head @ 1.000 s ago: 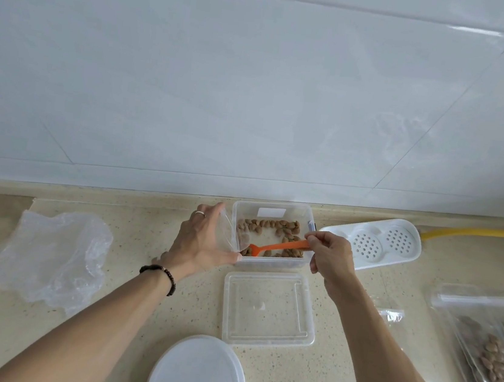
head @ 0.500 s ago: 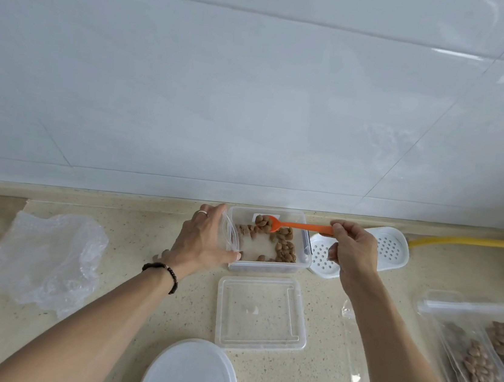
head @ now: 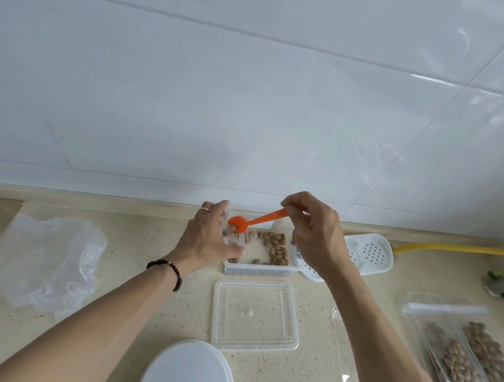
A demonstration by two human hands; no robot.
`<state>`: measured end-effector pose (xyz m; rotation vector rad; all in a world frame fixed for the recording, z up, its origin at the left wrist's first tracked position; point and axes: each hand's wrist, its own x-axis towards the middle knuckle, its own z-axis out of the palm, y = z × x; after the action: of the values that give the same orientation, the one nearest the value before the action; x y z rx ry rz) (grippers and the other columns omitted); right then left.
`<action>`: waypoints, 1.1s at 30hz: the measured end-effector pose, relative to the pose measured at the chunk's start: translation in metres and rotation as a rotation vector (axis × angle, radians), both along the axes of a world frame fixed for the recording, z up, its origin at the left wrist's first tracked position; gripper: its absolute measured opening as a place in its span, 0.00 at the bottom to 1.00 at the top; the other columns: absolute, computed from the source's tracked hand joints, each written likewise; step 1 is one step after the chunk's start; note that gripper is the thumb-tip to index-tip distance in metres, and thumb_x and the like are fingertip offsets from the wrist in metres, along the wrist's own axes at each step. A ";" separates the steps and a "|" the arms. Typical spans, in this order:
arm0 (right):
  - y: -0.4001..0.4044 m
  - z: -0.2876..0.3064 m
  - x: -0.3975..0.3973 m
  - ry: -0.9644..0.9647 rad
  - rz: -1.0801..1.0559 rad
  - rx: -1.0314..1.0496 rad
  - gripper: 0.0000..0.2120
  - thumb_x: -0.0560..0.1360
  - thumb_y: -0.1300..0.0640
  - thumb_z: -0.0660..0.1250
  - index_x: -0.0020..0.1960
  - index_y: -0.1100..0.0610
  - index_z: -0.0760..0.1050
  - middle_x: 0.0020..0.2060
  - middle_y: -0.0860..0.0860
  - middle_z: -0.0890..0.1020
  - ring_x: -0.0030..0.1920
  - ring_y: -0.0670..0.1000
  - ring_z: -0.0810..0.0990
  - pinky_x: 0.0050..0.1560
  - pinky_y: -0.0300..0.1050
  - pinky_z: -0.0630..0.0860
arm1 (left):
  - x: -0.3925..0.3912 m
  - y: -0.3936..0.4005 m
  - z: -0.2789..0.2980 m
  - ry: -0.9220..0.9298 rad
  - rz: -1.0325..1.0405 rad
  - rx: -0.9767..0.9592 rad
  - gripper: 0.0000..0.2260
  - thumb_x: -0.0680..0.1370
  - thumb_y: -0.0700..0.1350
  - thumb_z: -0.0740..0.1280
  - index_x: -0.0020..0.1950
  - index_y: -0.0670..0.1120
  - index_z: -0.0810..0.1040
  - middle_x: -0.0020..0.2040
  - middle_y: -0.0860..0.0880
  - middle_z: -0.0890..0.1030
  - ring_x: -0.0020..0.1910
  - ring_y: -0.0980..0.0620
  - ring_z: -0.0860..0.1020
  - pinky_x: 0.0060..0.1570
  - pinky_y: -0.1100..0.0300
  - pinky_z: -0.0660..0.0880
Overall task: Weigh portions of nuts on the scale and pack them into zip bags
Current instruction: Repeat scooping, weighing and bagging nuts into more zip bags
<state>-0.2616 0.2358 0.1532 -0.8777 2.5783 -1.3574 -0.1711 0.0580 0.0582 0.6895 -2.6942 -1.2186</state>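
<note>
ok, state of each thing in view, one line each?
left hand: holds clear bag open
clear bag: mouth open beside the tub
right hand: pinches spoon handle
spoon: raised, bowl tipped at the bag mouth
tub: open, few nuts left
square lid: off, lying on counter
filled bags: lying flat, nuts inside
crumpled plastic: loose on counter

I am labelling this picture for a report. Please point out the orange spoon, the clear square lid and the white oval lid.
orange spoon (head: 268,218): head view, on its handle.
clear square lid (head: 256,316): head view, on its flat middle.
white oval lid (head: 187,373): head view, on its top face.
</note>
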 end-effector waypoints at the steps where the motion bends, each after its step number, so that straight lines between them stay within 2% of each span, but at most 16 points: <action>1: 0.000 0.003 0.002 0.015 0.008 0.007 0.08 0.80 0.63 0.63 0.47 0.53 0.78 0.37 0.47 0.82 0.30 0.60 0.77 0.32 0.54 0.76 | 0.002 0.000 0.003 0.011 0.001 0.001 0.46 0.63 0.56 0.79 0.75 0.49 0.60 0.61 0.51 0.67 0.59 0.52 0.70 0.59 0.52 0.74; 6: 0.008 0.020 0.020 -0.007 -0.022 -0.018 0.09 0.79 0.62 0.64 0.46 0.50 0.79 0.33 0.47 0.81 0.32 0.62 0.78 0.31 0.53 0.76 | 0.016 0.001 0.017 0.042 0.016 0.014 0.46 0.64 0.57 0.78 0.76 0.48 0.59 0.60 0.51 0.67 0.60 0.51 0.70 0.60 0.52 0.73; 7: 0.012 0.022 0.025 -0.020 -0.046 -0.039 0.09 0.79 0.63 0.65 0.46 0.51 0.80 0.31 0.46 0.80 0.31 0.60 0.78 0.29 0.49 0.74 | 0.021 0.003 0.021 0.050 0.013 0.012 0.46 0.64 0.57 0.78 0.76 0.48 0.59 0.60 0.51 0.66 0.60 0.51 0.70 0.60 0.52 0.73; 9: 0.022 0.027 0.039 -0.058 -0.121 -0.095 0.09 0.79 0.64 0.65 0.47 0.52 0.80 0.30 0.46 0.80 0.28 0.50 0.78 0.29 0.38 0.72 | 0.029 0.008 0.027 0.067 0.001 0.015 0.46 0.65 0.56 0.78 0.76 0.48 0.59 0.61 0.51 0.66 0.60 0.50 0.70 0.60 0.52 0.72; 10: 0.028 0.029 0.046 -0.081 -0.182 -0.139 0.09 0.79 0.64 0.65 0.47 0.53 0.81 0.31 0.47 0.81 0.28 0.45 0.78 0.31 0.37 0.74 | 0.034 0.012 0.031 0.075 -0.003 0.021 0.45 0.65 0.56 0.78 0.76 0.48 0.59 0.61 0.50 0.67 0.61 0.50 0.71 0.61 0.51 0.72; 12: 0.045 0.029 0.059 -0.146 -0.337 -0.258 0.09 0.78 0.64 0.66 0.46 0.53 0.82 0.32 0.50 0.83 0.29 0.44 0.80 0.35 0.41 0.79 | 0.043 0.022 0.039 0.084 -0.020 0.027 0.45 0.66 0.56 0.78 0.76 0.47 0.59 0.62 0.49 0.67 0.62 0.49 0.70 0.61 0.51 0.72; 14: 0.065 0.026 0.072 -0.235 -0.477 -0.391 0.07 0.77 0.65 0.66 0.47 0.56 0.82 0.33 0.52 0.84 0.29 0.46 0.80 0.36 0.42 0.80 | 0.052 0.037 0.048 0.081 -0.057 0.036 0.45 0.64 0.60 0.77 0.75 0.47 0.61 0.61 0.50 0.67 0.63 0.48 0.69 0.61 0.51 0.72; 16: 0.087 0.020 0.088 -0.313 -0.584 -0.511 0.07 0.76 0.66 0.67 0.45 0.58 0.82 0.33 0.52 0.83 0.29 0.47 0.79 0.36 0.42 0.80 | 0.060 0.057 0.056 0.083 -0.094 0.038 0.45 0.59 0.68 0.73 0.69 0.46 0.65 0.56 0.51 0.67 0.58 0.49 0.70 0.57 0.53 0.72; 17: 0.099 0.016 0.096 -0.350 -0.633 -0.565 0.07 0.76 0.66 0.67 0.45 0.58 0.82 0.33 0.53 0.83 0.30 0.48 0.79 0.37 0.42 0.79 | 0.063 0.067 0.057 0.087 -0.111 0.020 0.42 0.58 0.69 0.73 0.64 0.46 0.67 0.53 0.51 0.67 0.55 0.49 0.70 0.53 0.55 0.72; 19: 0.123 0.008 0.113 -0.414 -0.723 -0.654 0.06 0.76 0.66 0.67 0.44 0.59 0.81 0.35 0.55 0.83 0.31 0.49 0.78 0.36 0.41 0.79 | 0.068 0.088 0.055 0.089 -0.140 -0.032 0.32 0.62 0.62 0.76 0.55 0.47 0.67 0.48 0.51 0.67 0.52 0.47 0.70 0.45 0.56 0.70; 20: 0.135 0.002 0.121 -0.449 -0.769 -0.695 0.06 0.77 0.67 0.66 0.44 0.59 0.80 0.35 0.56 0.83 0.30 0.49 0.77 0.35 0.40 0.79 | 0.071 0.099 0.054 0.092 -0.165 -0.047 0.29 0.64 0.59 0.77 0.54 0.47 0.67 0.47 0.51 0.66 0.52 0.46 0.70 0.45 0.56 0.69; 23: 0.169 -0.020 0.143 -0.568 -0.892 -0.783 0.06 0.77 0.68 0.65 0.45 0.61 0.78 0.35 0.57 0.82 0.30 0.50 0.76 0.32 0.39 0.77 | 0.081 0.131 0.054 0.117 -0.256 -0.086 0.29 0.65 0.55 0.78 0.54 0.45 0.66 0.44 0.53 0.65 0.50 0.47 0.68 0.45 0.55 0.68; 26: 0.196 -0.053 0.167 -0.678 -0.979 -0.785 0.06 0.77 0.68 0.65 0.45 0.60 0.78 0.37 0.57 0.82 0.32 0.51 0.78 0.31 0.38 0.76 | 0.092 0.162 0.054 0.142 -0.342 -0.156 0.33 0.64 0.55 0.77 0.61 0.43 0.67 0.50 0.50 0.66 0.54 0.46 0.69 0.50 0.55 0.70; 28: 0.210 -0.077 0.187 -0.745 -1.027 -0.747 0.05 0.76 0.67 0.66 0.45 0.59 0.78 0.38 0.56 0.83 0.34 0.51 0.79 0.34 0.41 0.76 | 0.099 0.179 0.054 0.136 -0.390 -0.185 0.36 0.64 0.57 0.77 0.64 0.44 0.67 0.53 0.50 0.65 0.56 0.46 0.70 0.56 0.53 0.72; 33: 0.233 -0.118 0.223 -0.889 -1.064 -0.679 0.04 0.75 0.67 0.69 0.47 0.60 0.78 0.41 0.56 0.83 0.38 0.52 0.79 0.40 0.45 0.77 | 0.117 0.205 0.047 0.101 -0.458 -0.226 0.38 0.65 0.60 0.77 0.66 0.44 0.65 0.55 0.49 0.66 0.56 0.46 0.71 0.56 0.50 0.73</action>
<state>-0.0388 0.4690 0.0349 1.0947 1.7675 -2.1575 -0.0544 0.2634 0.1055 -0.0225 -2.9291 -0.9599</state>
